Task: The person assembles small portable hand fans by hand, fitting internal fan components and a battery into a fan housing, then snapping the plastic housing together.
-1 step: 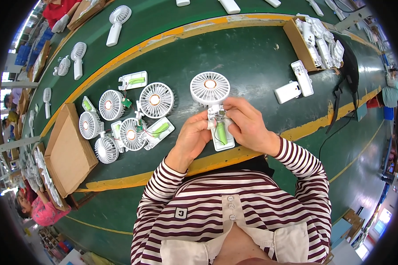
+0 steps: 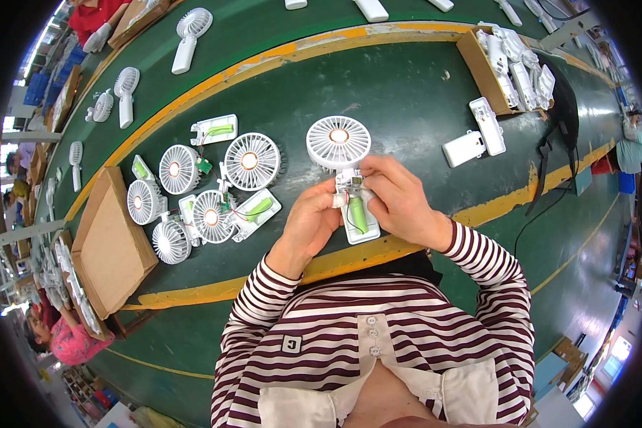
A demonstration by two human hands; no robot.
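Observation:
In front of me a white handheld fan (image 2: 339, 146) lies with its round grille away from me and its handle opened. Inside the white handle shell (image 2: 364, 237) a green cylindrical battery (image 2: 358, 215) and thin wires show. My left hand (image 2: 312, 220) is closed on the left side of the handle, near the joint with the fan head. My right hand (image 2: 401, 198) pinches at the small circuit parts just below the fan head. Its fingertips partly hide what they touch.
Several opened fans (image 2: 212, 216) with batteries lie to the left, beside a brown cardboard tray (image 2: 114, 246). White handle covers (image 2: 464, 149) and a carton (image 2: 478, 68) of white parts are at right. Finished-looking fans (image 2: 126, 96) lie on the green belt beyond. Co-workers (image 2: 75, 342) sit far left.

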